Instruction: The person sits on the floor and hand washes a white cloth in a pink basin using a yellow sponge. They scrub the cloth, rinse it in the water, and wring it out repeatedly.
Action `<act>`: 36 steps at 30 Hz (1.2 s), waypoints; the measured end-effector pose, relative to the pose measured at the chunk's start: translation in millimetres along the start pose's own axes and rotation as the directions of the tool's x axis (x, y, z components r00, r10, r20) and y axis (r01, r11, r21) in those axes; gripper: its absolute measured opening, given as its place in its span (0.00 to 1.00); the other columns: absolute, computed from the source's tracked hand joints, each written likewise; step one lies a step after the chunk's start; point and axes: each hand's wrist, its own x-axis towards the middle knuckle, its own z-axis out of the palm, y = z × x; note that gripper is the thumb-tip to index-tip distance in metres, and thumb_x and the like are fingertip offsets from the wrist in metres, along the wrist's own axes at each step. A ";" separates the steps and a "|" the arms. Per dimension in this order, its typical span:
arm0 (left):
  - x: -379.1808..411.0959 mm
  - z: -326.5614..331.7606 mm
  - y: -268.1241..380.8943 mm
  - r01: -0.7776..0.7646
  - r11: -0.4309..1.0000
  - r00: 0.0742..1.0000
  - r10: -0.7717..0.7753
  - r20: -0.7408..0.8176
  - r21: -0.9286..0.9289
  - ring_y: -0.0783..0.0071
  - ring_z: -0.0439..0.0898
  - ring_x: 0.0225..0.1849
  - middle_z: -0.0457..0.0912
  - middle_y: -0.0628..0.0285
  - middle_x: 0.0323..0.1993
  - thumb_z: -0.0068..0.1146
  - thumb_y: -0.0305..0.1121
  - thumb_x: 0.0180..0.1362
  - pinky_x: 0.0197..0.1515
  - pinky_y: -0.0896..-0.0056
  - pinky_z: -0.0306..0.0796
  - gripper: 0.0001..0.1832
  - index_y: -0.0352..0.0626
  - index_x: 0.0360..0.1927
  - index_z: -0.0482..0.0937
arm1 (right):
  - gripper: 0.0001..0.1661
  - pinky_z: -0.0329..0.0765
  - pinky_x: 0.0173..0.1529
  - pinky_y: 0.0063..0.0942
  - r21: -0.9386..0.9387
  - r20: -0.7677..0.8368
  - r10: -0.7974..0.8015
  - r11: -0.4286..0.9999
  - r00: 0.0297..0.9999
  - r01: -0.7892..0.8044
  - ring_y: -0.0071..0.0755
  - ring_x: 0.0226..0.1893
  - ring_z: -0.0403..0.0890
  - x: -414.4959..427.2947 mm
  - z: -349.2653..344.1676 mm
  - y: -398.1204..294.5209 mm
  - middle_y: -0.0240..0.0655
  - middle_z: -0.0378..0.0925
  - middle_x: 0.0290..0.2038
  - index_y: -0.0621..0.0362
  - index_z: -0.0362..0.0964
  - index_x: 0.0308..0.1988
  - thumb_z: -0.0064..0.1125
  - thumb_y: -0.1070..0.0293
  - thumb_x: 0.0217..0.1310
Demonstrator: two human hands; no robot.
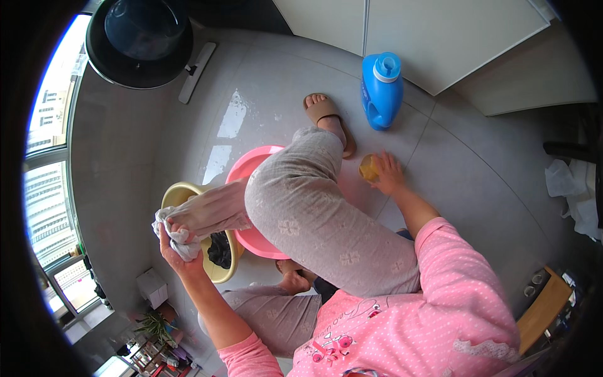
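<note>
My left hand (pixel 181 245) grips a bunched end of a wet, light-coloured cloth garment (pixel 212 207), which stretches across a yellow bucket (pixel 233 264) towards a pink basin (pixel 268 246). Dark cloth (pixel 219 249) lies inside the bucket. My knee hides much of the basin and the garment's other end. On the right, my right hand (pixel 388 176) is at a small yellow object (pixel 369 168) low by the floor, perhaps a bar of soap; its fingers lie over one side of it. Beyond that hand stands a blue detergent bottle (pixel 382 94) with its handle towards me.
Water glistens on the grey tiled floor (pixel 232 113). A floor squeegee or mop head (pixel 198 73) lies near a large dark round-topped object (pixel 139 42). White cabinets (pixel 414 37) line the far side; a potted plant (pixel 158 327) and a window (pixel 52 202) are at left.
</note>
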 end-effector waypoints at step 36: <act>6.4 1.4 -4.4 0.078 0.996 0.996 -0.075 0.053 -0.051 0.77 0.65 0.22 0.65 0.69 0.21 0.42 0.42 0.66 0.22 0.75 0.59 0.16 0.37 0.40 0.70 | 0.53 0.65 0.60 0.38 0.928 -0.105 0.862 0.264 0.495 -0.263 0.52 0.59 0.65 35.0 38.5 184.1 0.52 0.60 0.60 0.52 0.48 0.65 0.68 0.54 0.44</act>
